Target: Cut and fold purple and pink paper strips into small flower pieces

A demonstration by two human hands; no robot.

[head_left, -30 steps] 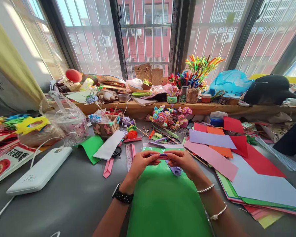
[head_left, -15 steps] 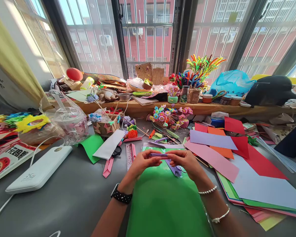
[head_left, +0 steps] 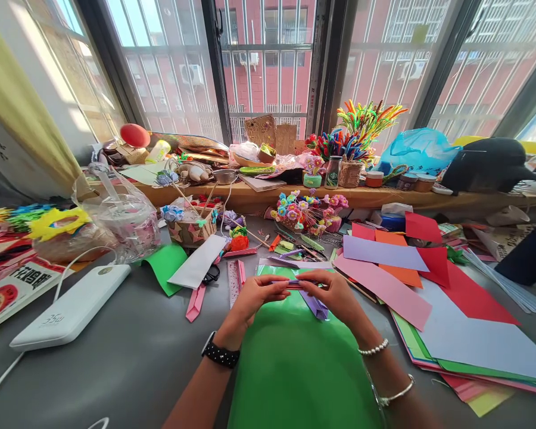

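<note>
Between my fingertips is a narrow stack of folded paper [head_left: 293, 285], purple and pink at its edges. My left hand [head_left: 255, 297] pinches one end of it, thumb below and fingers above. The other end is pinched in my right hand [head_left: 330, 295], whose fingers lie over the top and partly hide the paper. Both hands hover over the upper part of a glossy green mat [head_left: 304, 369]. Just under my right hand lies a purple folded paper piece [head_left: 316, 307]. Left of my left hand are a pink patterned ruler [head_left: 234, 281] and a folded pink strip [head_left: 196, 304].
Loose coloured sheets [head_left: 486, 345] pile up on the right. A white power bank [head_left: 71, 307] with a cable lies left, near a clear plastic bag [head_left: 127, 229]. Behind stand a flower basket [head_left: 192, 231] and small craft flowers [head_left: 301, 211]. Black-handled scissors [head_left: 212, 274] lie beside white paper.
The folded paper has tilted, so less of its layered edge shows. My right fingers have shifted slightly left over it, closer to my left hand.
</note>
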